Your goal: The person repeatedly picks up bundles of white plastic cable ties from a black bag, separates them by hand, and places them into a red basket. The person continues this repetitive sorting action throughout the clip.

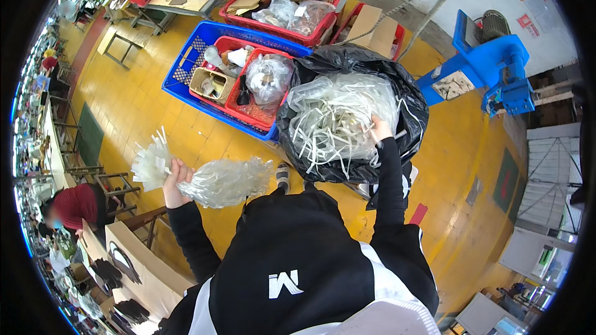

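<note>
My left hand (pixel 176 181) is closed round the middle of a bundle of clear plastic bags (pixel 228 182). Whitish ends fan out on one side of the fist, and the crinkled clear part hangs out on the other. My right hand (pixel 380 130) reaches over the right side of a large black plastic bag (pixel 415 104). Inside that bag lies a tangled heap of whitish plastic strips (pixel 340 116) on clear film. The right fingers are bent in among the strips and appear to pinch some, though their tips are partly hidden.
Left of the black bag stands a blue crate (pixel 197 100) with red baskets in it. Behind are a red crate (pixel 266 20) of cardboard and plastic and an open carton (pixel 372 30). A blue machine (pixel 478 65) stands right. A co-worker (pixel 79 209) bends at the left tables.
</note>
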A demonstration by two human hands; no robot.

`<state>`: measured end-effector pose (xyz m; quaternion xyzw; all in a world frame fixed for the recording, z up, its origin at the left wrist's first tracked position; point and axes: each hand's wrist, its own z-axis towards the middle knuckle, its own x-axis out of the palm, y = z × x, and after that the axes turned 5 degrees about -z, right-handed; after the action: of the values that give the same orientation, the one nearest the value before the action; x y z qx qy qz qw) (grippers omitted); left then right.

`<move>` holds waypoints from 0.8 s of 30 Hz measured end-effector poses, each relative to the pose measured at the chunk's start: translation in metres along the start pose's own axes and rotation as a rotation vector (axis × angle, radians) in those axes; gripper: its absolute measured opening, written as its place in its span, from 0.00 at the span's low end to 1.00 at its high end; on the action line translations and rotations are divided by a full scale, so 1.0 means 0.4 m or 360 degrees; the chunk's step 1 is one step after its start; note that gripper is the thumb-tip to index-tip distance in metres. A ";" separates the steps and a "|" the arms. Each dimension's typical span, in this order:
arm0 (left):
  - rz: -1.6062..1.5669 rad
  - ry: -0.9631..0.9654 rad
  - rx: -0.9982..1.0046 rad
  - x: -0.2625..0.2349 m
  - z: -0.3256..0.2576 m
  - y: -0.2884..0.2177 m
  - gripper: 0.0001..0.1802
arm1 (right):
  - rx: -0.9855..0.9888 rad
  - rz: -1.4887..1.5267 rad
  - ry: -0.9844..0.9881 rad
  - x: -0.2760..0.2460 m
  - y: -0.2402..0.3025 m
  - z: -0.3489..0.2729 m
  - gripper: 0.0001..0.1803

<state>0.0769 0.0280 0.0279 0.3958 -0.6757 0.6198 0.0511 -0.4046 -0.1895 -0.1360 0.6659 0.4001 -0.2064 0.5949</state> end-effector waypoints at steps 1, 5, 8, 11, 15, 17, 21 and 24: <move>0.0008 0.0061 -0.0009 0.005 0.008 0.003 0.10 | 0.0015 -0.0037 -0.0113 -0.016 0.023 -0.027 0.22; -0.0023 0.0088 -0.0053 0.029 0.011 0.010 0.11 | -0.0013 -0.0286 -0.0289 -0.052 -0.044 -0.073 0.25; 0.0000 0.0057 -0.0047 0.040 0.006 0.017 0.10 | 0.0113 -0.0175 -0.0445 -0.069 -0.021 -0.108 0.17; -0.0045 0.0087 -0.0067 0.030 0.003 0.033 0.11 | 0.0291 -0.0232 -0.0456 -0.047 0.024 -0.134 0.11; -0.0064 0.0094 -0.0096 0.039 -0.004 0.048 0.11 | 0.0551 -0.0234 -0.0485 0.044 0.011 -0.116 0.19; -0.0072 0.0079 -0.0101 0.047 -0.013 0.050 0.11 | 0.0742 0.0021 -0.0722 0.070 -0.003 -0.088 0.23; -0.0094 0.0120 -0.0137 0.038 -0.022 0.053 0.11 | 0.1125 0.0705 -0.0708 0.086 -0.045 -0.003 0.29; -0.0082 0.0140 -0.0176 0.035 -0.024 0.060 0.12 | 0.1142 0.0743 -0.0858 0.098 -0.073 0.033 0.22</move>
<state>0.0488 0.0276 0.0187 0.3820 -0.6956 0.5968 0.1186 -0.4012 -0.1919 -0.1864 0.8232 -0.0235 -0.3569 0.4409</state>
